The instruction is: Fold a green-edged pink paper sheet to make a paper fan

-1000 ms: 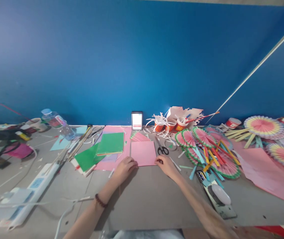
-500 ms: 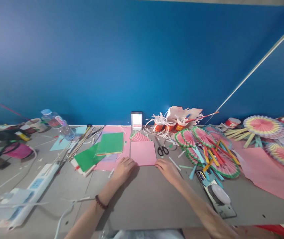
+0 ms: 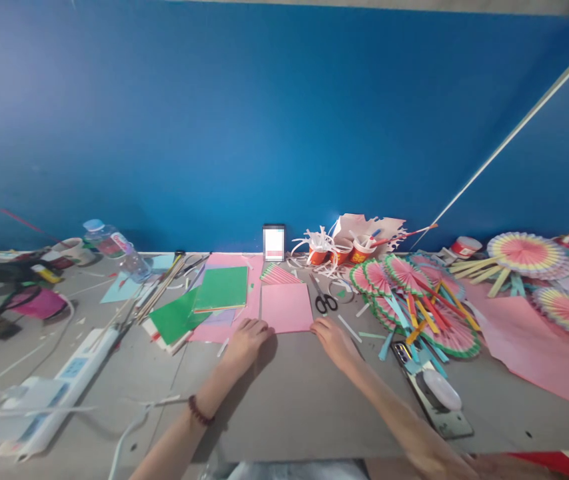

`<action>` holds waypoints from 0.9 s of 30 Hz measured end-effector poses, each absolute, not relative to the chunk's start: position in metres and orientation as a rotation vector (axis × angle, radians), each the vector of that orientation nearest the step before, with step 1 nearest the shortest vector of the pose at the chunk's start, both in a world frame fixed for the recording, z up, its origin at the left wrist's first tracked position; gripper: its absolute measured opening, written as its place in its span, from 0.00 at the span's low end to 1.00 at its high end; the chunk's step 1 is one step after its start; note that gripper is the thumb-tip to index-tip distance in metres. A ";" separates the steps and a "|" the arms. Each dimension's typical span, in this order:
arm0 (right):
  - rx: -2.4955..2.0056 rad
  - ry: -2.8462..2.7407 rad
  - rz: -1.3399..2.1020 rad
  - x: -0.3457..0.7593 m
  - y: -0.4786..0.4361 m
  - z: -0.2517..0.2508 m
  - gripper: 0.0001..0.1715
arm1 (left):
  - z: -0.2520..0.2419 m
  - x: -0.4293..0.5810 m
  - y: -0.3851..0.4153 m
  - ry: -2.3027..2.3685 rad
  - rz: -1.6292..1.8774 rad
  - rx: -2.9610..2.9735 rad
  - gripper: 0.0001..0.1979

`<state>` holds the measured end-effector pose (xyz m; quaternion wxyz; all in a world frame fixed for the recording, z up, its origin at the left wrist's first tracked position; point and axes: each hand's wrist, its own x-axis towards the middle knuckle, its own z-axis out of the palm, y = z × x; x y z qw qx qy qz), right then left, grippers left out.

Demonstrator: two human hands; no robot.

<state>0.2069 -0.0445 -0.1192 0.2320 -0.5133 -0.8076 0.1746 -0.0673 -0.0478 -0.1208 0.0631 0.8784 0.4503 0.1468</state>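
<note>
A square of pink paper (image 3: 287, 308), perhaps a stack of sheets, lies flat on the grey table. At its near left corner is my left hand (image 3: 249, 342), fingers curled together against the paper. My right hand (image 3: 333, 339) has its fingers bent and pressed together at the near right corner. Both thumbs are mostly hidden. Just behind the square rests a folded pink-and-white striped paper (image 3: 279, 274) with a green edge. Black-handled scissors (image 3: 325, 303) lie beyond my right hand. Green paper sheets (image 3: 222, 289) sit to the left on a larger pink sheet.
On the right are pleated paper fans (image 3: 409, 273), a phone (image 3: 452, 423) with a white mouse-like object (image 3: 443, 391) on it. Red cups (image 3: 362, 251) with paper strips stand behind. Leftward are a plastic bottle (image 3: 117, 245), thin sticks (image 3: 159, 287) and a white power strip (image 3: 72, 383).
My left hand has shifted very slightly left and its fingers look a little more bent. My right hand and the pink paper have hardly moved.
</note>
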 end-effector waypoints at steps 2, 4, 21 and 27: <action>-1.407 -2.185 0.519 0.207 -0.043 -0.118 0.12 | -0.124 -0.067 -0.048 1.396 0.435 2.667 0.15; -1.397 -2.140 0.578 0.207 -0.039 -0.118 0.11 | -0.127 -0.067 -0.048 1.423 0.449 2.666 0.15; -1.586 -1.965 0.868 0.205 -0.018 -0.105 0.04 | -0.132 -0.065 -0.042 1.408 0.843 2.383 0.10; -1.641 -1.955 0.952 0.208 -0.011 -0.105 0.02 | -0.128 -0.063 -0.038 1.336 0.908 2.230 0.09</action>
